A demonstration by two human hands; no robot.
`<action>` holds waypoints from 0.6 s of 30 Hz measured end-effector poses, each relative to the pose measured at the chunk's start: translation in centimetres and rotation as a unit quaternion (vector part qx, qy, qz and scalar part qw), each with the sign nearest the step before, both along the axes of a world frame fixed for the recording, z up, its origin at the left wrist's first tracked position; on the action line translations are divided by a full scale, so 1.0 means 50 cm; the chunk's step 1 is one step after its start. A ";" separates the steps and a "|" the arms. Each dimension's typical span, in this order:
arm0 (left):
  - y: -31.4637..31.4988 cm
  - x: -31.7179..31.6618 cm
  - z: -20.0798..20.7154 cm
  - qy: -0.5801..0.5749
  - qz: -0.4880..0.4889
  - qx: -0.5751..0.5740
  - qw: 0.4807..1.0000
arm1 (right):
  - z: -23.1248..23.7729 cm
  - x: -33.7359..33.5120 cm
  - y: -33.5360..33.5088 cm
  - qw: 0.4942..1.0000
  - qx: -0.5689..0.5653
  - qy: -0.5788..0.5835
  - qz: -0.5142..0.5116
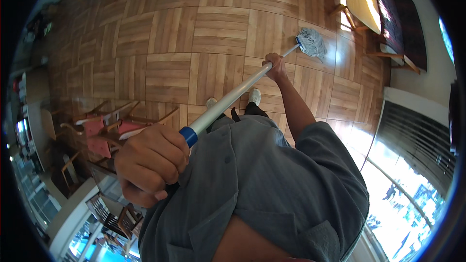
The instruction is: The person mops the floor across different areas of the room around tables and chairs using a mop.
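A mop with a long pale handle [228, 98] slants across my body from lower left to upper right. My left hand [151, 164] is closed round its upper end, just beyond the blue collar [188, 137]. Farther down the shaft, my right hand [275, 66] is wrapped round the handle with the arm stretched forward. The grey string mop head [311, 43], joined by a blue clamp, rests on the wood-patterned floor [221, 31] at the far right, beside a shiny patch.
A wooden table [361, 0] and a dark bench [410, 34] stand at the far right. Wooden chairs with red seats [97, 136] are at the left, and a dark slatted chair [104, 212] is lower left. A louvred shutter [417, 133] lines the right wall. My shoes [254, 97] are below the handle.
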State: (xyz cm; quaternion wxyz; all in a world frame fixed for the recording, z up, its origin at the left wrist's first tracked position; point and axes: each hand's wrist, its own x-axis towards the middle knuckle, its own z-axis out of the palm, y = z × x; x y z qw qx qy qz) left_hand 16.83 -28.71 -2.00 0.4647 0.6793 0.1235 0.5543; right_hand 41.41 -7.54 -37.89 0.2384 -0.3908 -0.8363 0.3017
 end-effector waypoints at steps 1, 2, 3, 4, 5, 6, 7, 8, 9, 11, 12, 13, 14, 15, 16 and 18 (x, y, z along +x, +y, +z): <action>-0.018 -0.017 0.003 0.003 0.017 0.003 1.000 | 0.000 -0.036 -0.004 1.000 -0.002 -0.001 0.010; -0.037 -0.036 0.005 0.002 0.028 0.001 1.000 | 0.001 -0.075 -0.007 1.000 0.006 -0.001 0.017; -0.075 -0.048 0.023 0.017 0.068 0.003 0.998 | 0.010 -0.134 -0.019 0.999 0.012 0.007 0.041; -0.098 -0.067 0.027 0.025 0.091 0.008 0.995 | 0.012 -0.178 -0.030 0.998 0.027 0.024 0.053; -0.122 -0.087 0.034 0.026 0.105 0.006 0.994 | 0.015 -0.220 -0.045 0.997 0.025 0.026 0.066; -0.138 -0.111 0.035 0.040 0.100 0.016 0.994 | 0.019 -0.251 -0.056 0.996 0.026 0.019 0.086; -0.156 -0.134 0.033 0.055 0.097 0.027 0.993 | 0.018 -0.282 -0.068 0.994 0.027 0.013 0.106; -0.180 -0.152 0.030 0.053 0.104 0.027 0.993 | -0.003 -0.313 -0.078 0.993 0.003 0.016 0.118; -0.213 -0.165 0.035 0.063 0.130 0.025 0.989 | -0.002 -0.351 -0.098 0.991 0.003 0.020 0.131; -0.278 -0.184 0.040 0.076 0.164 0.022 0.983 | 0.001 -0.421 -0.138 0.980 -0.006 -0.013 0.199; -0.318 -0.182 0.047 0.082 0.212 0.019 0.974 | 0.006 -0.459 -0.164 0.977 -0.007 -0.009 0.215; -0.354 -0.177 0.056 0.088 0.257 0.016 0.962 | 0.012 -0.497 -0.189 0.969 -0.021 -0.020 0.245; -0.385 -0.172 0.067 0.095 0.293 0.011 0.951 | 0.017 -0.529 -0.215 0.960 -0.034 -0.032 0.275; -0.413 -0.169 0.073 0.098 0.304 0.010 0.948 | 0.029 -0.557 -0.241 0.957 -0.034 -0.030 0.286; -0.439 -0.166 0.079 0.112 0.323 0.022 0.939 | 0.041 -0.583 -0.267 0.948 -0.034 -0.022 0.314; -0.475 -0.170 0.089 0.140 0.324 0.047 0.934 | 0.052 -0.627 -0.314 0.937 -0.033 -0.015 0.347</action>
